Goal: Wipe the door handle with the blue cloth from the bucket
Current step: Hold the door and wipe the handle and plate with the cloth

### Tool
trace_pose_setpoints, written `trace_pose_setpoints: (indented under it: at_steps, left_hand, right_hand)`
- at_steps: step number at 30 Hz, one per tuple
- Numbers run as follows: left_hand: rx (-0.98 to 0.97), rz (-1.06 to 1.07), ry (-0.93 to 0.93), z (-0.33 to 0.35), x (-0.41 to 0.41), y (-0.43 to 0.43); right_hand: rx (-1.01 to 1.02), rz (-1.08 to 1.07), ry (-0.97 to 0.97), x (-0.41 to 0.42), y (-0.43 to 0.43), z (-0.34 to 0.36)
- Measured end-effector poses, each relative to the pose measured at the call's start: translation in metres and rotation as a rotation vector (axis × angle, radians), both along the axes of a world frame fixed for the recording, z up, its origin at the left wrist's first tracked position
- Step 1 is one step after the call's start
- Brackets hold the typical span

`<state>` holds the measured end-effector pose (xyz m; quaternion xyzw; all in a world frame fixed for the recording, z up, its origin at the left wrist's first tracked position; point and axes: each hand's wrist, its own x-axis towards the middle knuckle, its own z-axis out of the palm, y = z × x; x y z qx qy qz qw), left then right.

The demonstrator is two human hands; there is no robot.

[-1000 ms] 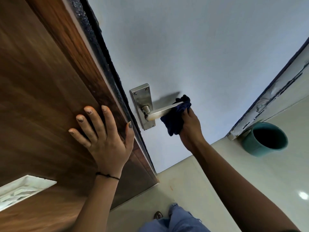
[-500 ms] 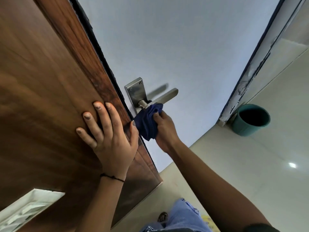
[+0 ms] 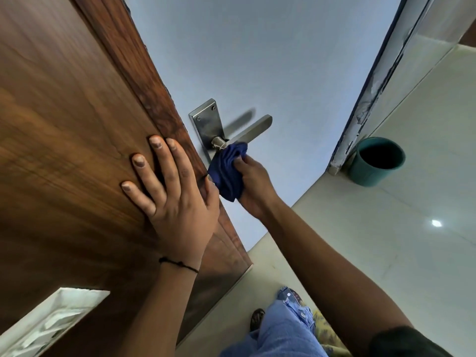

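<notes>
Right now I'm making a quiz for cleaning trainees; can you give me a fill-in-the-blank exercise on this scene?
1. The right hand presses the blue cloth against the metal door ____.
2. The left hand lies flat on the ____ wooden door.
3. The green bucket stands on the ____.
4. The left wrist wears a thin ____ thread.

Missing words: handle; brown; floor; black

A single head-worn wide-angle camera looks forward and down, close to the wooden door point(image 3: 64, 150) and door handle point(image 3: 247, 131); the bucket point(image 3: 376, 162) sits farther right, apparently distorted at the edges.
</notes>
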<state>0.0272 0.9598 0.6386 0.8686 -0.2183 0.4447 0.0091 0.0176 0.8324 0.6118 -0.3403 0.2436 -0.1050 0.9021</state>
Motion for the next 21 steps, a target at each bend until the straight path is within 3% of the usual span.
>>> trace_pose_setpoints:
  at_steps: [14,21]
  left_hand:
    - [0.039,-0.006,0.06,0.001,-0.001,0.003]
    - [0.027,-0.024,0.058,0.002,-0.001,0.003]
  right_hand:
    - [0.045,-0.332,0.078,0.017,-0.077,0.013]
    - [0.174,-0.175,-0.08,0.007,-0.004,-0.001]
